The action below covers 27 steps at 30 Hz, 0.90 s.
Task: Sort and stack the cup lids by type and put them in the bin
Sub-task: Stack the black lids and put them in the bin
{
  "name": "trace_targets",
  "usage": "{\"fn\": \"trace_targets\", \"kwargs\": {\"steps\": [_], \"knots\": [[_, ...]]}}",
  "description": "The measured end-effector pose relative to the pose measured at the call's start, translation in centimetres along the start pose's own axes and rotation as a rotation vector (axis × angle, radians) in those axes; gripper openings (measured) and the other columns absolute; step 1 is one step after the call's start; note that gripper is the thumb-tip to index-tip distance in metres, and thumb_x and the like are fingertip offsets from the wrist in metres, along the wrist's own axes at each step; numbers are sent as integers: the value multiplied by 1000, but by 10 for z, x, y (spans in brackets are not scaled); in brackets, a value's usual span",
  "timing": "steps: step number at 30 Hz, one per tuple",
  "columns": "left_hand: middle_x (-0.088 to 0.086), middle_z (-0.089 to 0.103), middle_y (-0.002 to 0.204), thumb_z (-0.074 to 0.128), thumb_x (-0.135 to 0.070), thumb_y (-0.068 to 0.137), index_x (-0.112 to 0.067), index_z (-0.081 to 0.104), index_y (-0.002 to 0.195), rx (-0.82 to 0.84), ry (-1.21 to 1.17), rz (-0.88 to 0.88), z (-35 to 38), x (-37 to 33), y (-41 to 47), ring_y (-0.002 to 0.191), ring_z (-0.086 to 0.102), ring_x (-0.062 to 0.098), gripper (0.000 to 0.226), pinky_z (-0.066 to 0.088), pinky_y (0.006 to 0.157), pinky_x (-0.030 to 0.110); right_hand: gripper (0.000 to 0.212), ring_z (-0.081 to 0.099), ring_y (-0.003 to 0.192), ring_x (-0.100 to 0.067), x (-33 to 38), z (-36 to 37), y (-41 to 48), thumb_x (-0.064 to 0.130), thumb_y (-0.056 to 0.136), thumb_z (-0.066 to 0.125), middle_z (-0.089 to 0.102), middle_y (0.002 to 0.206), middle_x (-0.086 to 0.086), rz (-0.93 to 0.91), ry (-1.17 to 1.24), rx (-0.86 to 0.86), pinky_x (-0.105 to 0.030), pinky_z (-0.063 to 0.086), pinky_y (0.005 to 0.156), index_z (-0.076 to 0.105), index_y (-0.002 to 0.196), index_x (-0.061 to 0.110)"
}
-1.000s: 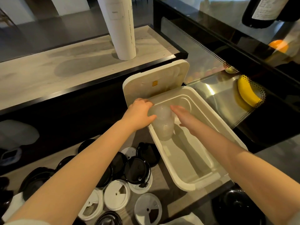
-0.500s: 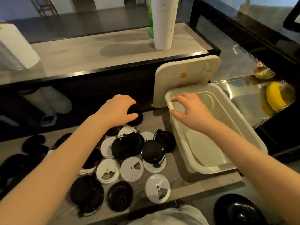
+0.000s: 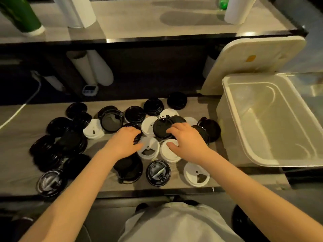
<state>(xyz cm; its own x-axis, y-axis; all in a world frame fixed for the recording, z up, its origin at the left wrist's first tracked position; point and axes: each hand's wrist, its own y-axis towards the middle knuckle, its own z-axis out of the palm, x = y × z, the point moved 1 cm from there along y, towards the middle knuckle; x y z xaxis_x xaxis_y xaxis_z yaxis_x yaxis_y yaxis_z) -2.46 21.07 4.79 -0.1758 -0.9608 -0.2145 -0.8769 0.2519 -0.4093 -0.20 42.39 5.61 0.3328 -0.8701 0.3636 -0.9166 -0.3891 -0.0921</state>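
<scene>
Right now the left hand (image 3: 125,143) curls round a black lid (image 3: 131,125) mid-pile, while the right hand (image 3: 189,142) lies loose-fingered across a larger dark lid (image 3: 161,128). Best gather only matching ones, nest them squarely, then carry them to the bin (image 3: 225,123) at three o'clock.

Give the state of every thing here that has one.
bin, open
bin lid, off, propped behind the bin
black lids, scattered, unstacked
white lids, scattered, unstacked
left grip, on a black lid, hold unclear
right grip, fingers spread on black and white lids
</scene>
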Motion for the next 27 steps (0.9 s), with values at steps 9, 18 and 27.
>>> {"fn": "trace_targets", "kwargs": {"steps": [9,18,27], "knots": [[4,20,154,58,-45,86,-15,21,148,76,-117,-127,50,71,-31,140,22,28,78,25,112,35,55,36,129,-28,44,79,-13,35,90,55,40,142,-6,143,-37,323,-41,40,102,39,139,17],[5,7,157,75,-49,70,-20,3,151,210,-314,-167,85,95,-25,145,6,30,112,20,117,45,85,6,145,-25,54,117,-31,31,82,66,14,157,-2,150,-148,393,-44,31,111,16,150,17],[8,33,135,79,-33,70,-12,35,133,-58,-533,-168,79,102,-30,123,43,27,79,39,99,37,81,40,127,-19,58,118,-43,30,67,78,44,134,2,231,243,24,-32,37,104,42,138,18]]}}
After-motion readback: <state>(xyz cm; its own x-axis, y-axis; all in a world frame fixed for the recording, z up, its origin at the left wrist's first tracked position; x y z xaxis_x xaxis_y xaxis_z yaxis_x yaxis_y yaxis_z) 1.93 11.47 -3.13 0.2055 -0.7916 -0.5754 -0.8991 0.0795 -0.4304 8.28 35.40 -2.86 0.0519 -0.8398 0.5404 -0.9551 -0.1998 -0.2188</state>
